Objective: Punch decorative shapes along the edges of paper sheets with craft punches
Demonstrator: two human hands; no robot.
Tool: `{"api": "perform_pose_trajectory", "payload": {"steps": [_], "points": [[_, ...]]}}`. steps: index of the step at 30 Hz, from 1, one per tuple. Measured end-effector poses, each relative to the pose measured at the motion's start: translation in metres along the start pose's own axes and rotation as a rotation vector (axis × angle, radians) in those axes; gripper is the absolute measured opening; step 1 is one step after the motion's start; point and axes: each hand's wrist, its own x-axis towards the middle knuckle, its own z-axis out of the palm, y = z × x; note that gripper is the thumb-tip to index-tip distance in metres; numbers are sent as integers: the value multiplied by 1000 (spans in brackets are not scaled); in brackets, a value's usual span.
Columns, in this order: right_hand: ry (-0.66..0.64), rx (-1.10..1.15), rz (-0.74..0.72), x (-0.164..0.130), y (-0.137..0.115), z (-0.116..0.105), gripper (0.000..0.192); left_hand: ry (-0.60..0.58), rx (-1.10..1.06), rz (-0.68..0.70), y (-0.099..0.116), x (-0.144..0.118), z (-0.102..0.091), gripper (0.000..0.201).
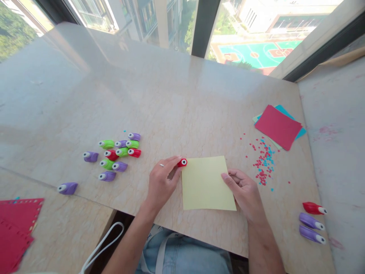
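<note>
A pale yellow paper square (207, 182) lies flat on the marble table (171, 95) in front of me. My left hand (162, 182) grips a small red paper punch (181, 163) set at the sheet's top left corner. My right hand (242, 190) rests on the sheet's right edge, thumb on the paper, fingers curled.
Several green, purple and red punches (118, 154) lie clustered to the left, one purple punch (67, 188) apart. A red and two purple punches (312, 222) lie at the right. Red and blue paper sheets (279, 125) and scattered confetti (264, 161) lie far right. Punched red paper (17, 224) sits lower left.
</note>
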Motion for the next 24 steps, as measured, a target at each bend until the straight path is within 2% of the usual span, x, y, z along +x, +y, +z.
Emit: {"api": "perform_pose_trajectory", "payload": {"steps": [5,8,12,15,17,21,24], "points": [[-2,2,-58,2,1,1,48,9,7,-14,0,0,2,25],[6,-21,-80,3,1,1,49,21,-60,-63,1,-1,1,27],[21,-56,-109,4,3,1,50,108,-196,-152,1,-1,-2,24],[21,-76,-146,5,6,0,48,172,-309,-267,-1,1,-7,24],[24,-97,-172,5,8,-1,47,108,-340,-359,-1,4,-13,26],[34,-145,-224,6,11,-1,44,-202,-281,-516,1,15,-24,41],[36,-163,-250,6,11,-2,42,-330,-322,-592,3,23,-27,38]]}}
